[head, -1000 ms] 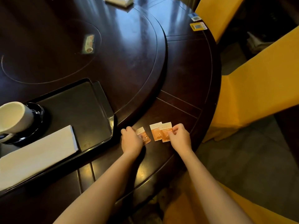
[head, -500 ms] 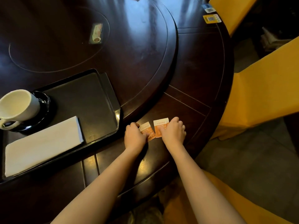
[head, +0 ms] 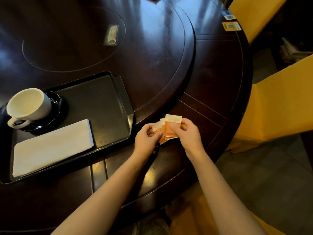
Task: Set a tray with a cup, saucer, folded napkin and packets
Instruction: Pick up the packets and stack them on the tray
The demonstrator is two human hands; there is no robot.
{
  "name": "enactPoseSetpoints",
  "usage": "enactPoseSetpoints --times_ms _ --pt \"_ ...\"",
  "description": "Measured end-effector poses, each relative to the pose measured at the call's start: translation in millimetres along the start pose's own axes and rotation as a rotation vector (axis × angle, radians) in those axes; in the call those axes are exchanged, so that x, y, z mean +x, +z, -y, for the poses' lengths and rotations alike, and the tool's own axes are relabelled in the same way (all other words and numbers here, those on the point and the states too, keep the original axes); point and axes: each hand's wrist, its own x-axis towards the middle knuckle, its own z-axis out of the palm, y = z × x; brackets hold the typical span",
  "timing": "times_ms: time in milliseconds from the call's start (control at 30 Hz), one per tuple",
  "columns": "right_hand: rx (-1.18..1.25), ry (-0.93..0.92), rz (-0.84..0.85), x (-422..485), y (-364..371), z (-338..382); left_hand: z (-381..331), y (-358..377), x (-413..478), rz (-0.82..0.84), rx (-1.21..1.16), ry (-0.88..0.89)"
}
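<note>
Tabletop (head: pixel 211 73): packets (head: pixel 171 128) pinched between both hands (head: pixel 169 138)

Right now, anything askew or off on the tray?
Nothing stands out. Cup sits upright on its saucer, napkin lies flat in the tray. Packets held in both hands, not on the tray.

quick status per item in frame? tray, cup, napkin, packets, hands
tray: on table, right part bare
cup: upright, empty, on saucer
napkin: folded, flat on tray
packets: off tray, gathered in both hands
left hand: gripping packets
right hand: gripping packets
</note>
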Motion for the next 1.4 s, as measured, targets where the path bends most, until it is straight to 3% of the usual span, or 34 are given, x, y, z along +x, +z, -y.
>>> enactPoseSetpoints --times_ms 133,233,367,533,700,933,1067,1267,1400 --pt "-0.184 -0.176 0.047 -5.0 18.9 33.7 -35.8 -16.6 -8.8 0.032 -0.391 -0.035" --pt "-0.228 -0.238 0.111 -7.8 33.6 59.3 -57.6 -34.5 -15.1 -0.009 -0.524 -0.032" --pt "-0.19 -0.318 0.243 -21.1 62.0 82.6 -78.7 -56.7 -29.6 -0.018 -0.511 0.059" --pt "-0.242 -0.432 0.361 -31.8 104.1 96.2 -85.6 -99.7 -37.9 -0.168 -0.484 0.069" --pt "-0.246 -0.352 0.496 -26.1 145.2 98.6 -76.9 -147.3 -32.5 -0.25 -0.532 0.027" --pt "-0.259 -0.137 0.377 17.4 209.7 91.5 -51.7 -192.9 29.2 -0.27 -0.443 -0.171" --pt "-0.356 -0.053 0.234 53.2 247.0 80.8 -31.9 -205.5 73.9 -0.424 -0.235 -0.224" --pt "-0.646 -0.167 0.06 81.5 279.3 67.0 -19.8 -215.1 118.4 -0.436 0.195 -0.191" --pt "-0.89 -0.291 0.053 89.0 282.1 64.7 -11.7 -211.2 122.2 -0.389 0.359 -0.142"
